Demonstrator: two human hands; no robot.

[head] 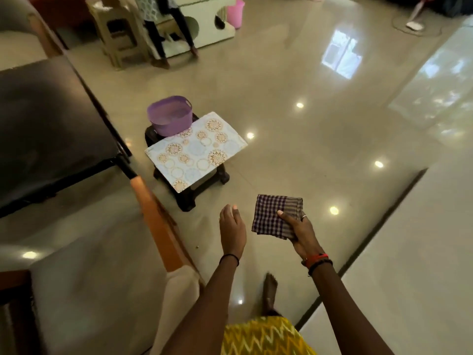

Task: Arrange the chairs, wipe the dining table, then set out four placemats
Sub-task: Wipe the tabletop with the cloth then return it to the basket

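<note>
Checked cloth (275,213), purple and white, folded to a square: pinched in the right hand (302,234), thumb on top and fingers beneath, carried over the glossy floor (307,124). Left hand (232,231): holds nothing, fingers loosely extended and close together, palm turned inward, raised ahead of the body. Placemats (195,152), pale with round floral motifs: lying flat on a low dark stool (189,201), ahead of both hands and to the left; how many are stacked cannot be told. Long axis slants from near-left to far-right, and the near corner overhangs the stool toward the person. Purple basket (170,116): on the same stool, its base touching the mats' far-left edge. Pale tabletop with a wooden edge (89,252): lower left, beside the left arm. Dark chair seat (51,129): beyond it. Judgement: wiping looks done, and the mats are next. The free left hand is nearer and lines up with the overhanging corner, so it suits the pickup; the basket's contact may drag as the mats slide out.
</note>
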